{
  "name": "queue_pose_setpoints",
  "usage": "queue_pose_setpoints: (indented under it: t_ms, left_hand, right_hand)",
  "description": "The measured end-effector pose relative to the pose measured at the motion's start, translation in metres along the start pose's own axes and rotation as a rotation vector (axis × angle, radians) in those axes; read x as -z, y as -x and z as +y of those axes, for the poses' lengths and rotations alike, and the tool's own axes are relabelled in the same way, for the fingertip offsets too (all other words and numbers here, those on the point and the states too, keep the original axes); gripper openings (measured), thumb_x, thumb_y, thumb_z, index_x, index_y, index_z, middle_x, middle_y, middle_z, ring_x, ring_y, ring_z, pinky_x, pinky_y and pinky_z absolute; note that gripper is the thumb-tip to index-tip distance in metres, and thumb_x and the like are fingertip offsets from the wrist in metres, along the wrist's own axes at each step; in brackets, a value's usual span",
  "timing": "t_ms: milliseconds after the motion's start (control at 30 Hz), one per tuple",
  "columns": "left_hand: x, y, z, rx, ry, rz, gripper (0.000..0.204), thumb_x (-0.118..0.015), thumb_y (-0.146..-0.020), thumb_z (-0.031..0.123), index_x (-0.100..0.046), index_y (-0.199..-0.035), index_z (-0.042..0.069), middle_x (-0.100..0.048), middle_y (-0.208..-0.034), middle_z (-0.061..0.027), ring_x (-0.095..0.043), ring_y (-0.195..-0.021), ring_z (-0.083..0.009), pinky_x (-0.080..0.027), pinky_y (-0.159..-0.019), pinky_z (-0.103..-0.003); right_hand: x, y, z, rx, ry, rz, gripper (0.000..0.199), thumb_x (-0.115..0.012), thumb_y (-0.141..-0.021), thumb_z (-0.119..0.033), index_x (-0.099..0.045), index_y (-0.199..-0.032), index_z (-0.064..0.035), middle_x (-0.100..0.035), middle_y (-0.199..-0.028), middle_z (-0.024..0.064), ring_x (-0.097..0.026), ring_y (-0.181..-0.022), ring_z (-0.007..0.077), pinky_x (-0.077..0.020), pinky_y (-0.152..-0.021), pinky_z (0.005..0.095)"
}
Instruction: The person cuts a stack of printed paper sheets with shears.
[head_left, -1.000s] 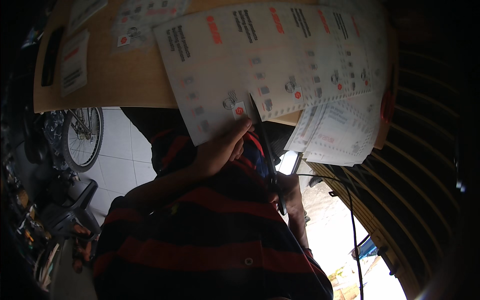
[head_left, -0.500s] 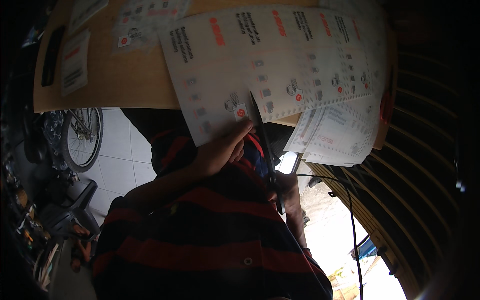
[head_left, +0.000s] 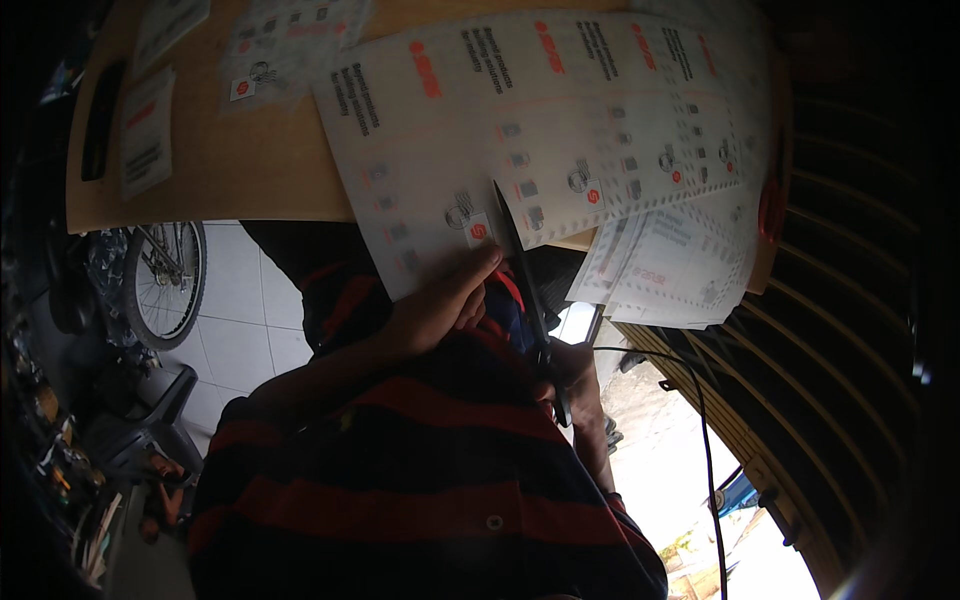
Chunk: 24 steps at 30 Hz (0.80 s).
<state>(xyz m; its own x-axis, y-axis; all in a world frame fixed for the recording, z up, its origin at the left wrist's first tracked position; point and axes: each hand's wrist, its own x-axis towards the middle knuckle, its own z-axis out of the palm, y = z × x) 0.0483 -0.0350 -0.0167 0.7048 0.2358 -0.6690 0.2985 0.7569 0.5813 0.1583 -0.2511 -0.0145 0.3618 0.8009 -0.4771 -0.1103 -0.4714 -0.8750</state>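
Observation:
A large translucent printed sheet [head_left: 400,190], with repeated panels in grey and red, lies over the table and hangs past its near edge. My left hand [head_left: 440,305] pinches the sheet's near edge, thumb on top beside a small red-and-white stamp print. Just to the right, my right hand [head_left: 575,372] grips the handles of dark scissors [head_left: 525,265], low in front of my shirt. The long blade points away from me, up into a slit between two panels. Part of the right hand's fingers is hidden behind the handles.
The wooden table [head_left: 260,165] carries smaller printed pieces [head_left: 148,140] at left and a stack of printed sheets [head_left: 665,270] overhanging at right. A red object [head_left: 770,212] rests at the right edge. A black cable [head_left: 704,430] hangs at right. A bicycle wheel [head_left: 150,285] and dark chair [head_left: 165,405] stand left.
Almost nothing differs. The view shifts slightly, while the hands, scissors and sheet keep nearly the same places relative to each other.

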Motion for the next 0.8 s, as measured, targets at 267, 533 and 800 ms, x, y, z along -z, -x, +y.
queue_pose_setpoints:
  t_ms: [267,533,800]
  left_hand:
    - [0.002,-0.002,-0.005,0.016,-0.012,-0.001,0.039,-0.050,-0.097,0.040,-0.054,-0.079,0.006,-0.037,-0.047,0.0016,-0.038,-0.040,-0.0073,-0.037,-0.045,-0.025]
    - [-0.001,0.001,0.001,0.013,-0.020,-0.002,0.036,-0.050,-0.097,0.039,-0.055,-0.080,0.007,-0.037,-0.048,0.0021,-0.039,-0.041,-0.0070,-0.036,-0.045,-0.025]
    - [0.000,0.002,0.001,0.026,-0.025,-0.004,0.036,-0.050,-0.097,0.039,-0.055,-0.080,0.008,-0.038,-0.048,0.0022,-0.039,-0.042,-0.0071,-0.037,-0.045,-0.025]
  right_hand:
    - [0.000,-0.001,-0.005,-0.010,0.008,0.000,0.060,-0.083,-0.062,-0.053,-0.054,-0.069,-0.0008,-0.043,-0.051,-0.0014,-0.032,-0.050,0.0070,-0.0283,-0.043,0.0284]
    - [-0.001,-0.004,-0.002,0.067,0.058,-0.012,0.059,-0.082,-0.063,-0.053,-0.059,-0.075,0.0005,-0.045,-0.052,-0.0006,-0.034,-0.050,0.0072,-0.0299,-0.044,0.0283]
    - [0.002,-0.004,-0.005,0.034,0.074,-0.007,0.059,-0.081,-0.065,-0.053,-0.060,-0.077,0.0013,-0.048,-0.053,0.0010,-0.038,-0.050,0.0072,-0.0321,-0.044,0.0283]
